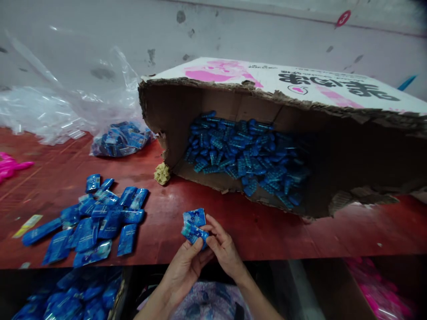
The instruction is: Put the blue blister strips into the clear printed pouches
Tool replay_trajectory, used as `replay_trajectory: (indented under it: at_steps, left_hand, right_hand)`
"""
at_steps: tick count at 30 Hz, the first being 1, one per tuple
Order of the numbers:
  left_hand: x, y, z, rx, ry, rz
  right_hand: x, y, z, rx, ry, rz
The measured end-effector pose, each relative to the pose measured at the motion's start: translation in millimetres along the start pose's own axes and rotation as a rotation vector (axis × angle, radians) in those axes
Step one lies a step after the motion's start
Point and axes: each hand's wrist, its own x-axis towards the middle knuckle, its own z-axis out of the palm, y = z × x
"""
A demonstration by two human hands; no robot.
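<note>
Near the table's front edge, a small glossy blue packet with printing is held up between both hands. My left hand is closed on its lower part, the thumb pressed on top. My right hand grips its lower right side with thumb and fingertips, touching the left. A small blue piece lies across the packet near the thumbs; I cannot tell whether it is inside or on top. To the left lies a loose pile of blue packets. Behind the hands, small blue pieces fill part of an opened cardboard box.
The torn-edged cardboard box lies on its side on the red table. A clear bag of blue packets and clear plastic sleeves sit at the back left. Below the edge are a blue-filled container and pink items.
</note>
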Motion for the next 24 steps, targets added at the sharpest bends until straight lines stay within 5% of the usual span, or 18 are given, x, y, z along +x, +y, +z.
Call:
replay_trajectory:
  at_steps: [6,14,20,24]
  left_hand:
    - [1.1,10.1,-2.5,-0.027,0.04,0.011]
    - [-8.6,88.2,-41.1,-0.243,0.405,0.516]
    - [2.6,78.5,-51.4,-0.187,0.407,0.274]
    - [16.3,92.5,-59.0,-0.269,0.474,0.38]
  right_hand:
    - [-0.2,5.3,1.3,0.017,-0.024,0.0]
    - [29.4,-5.3,-2.2,-0.994,0.086,-0.176]
    - [50.6,11.6,9.4,-1.358,0.156,-0.17]
    - [44.6,17.5,8.2,-1.4,0.18,-0.17]
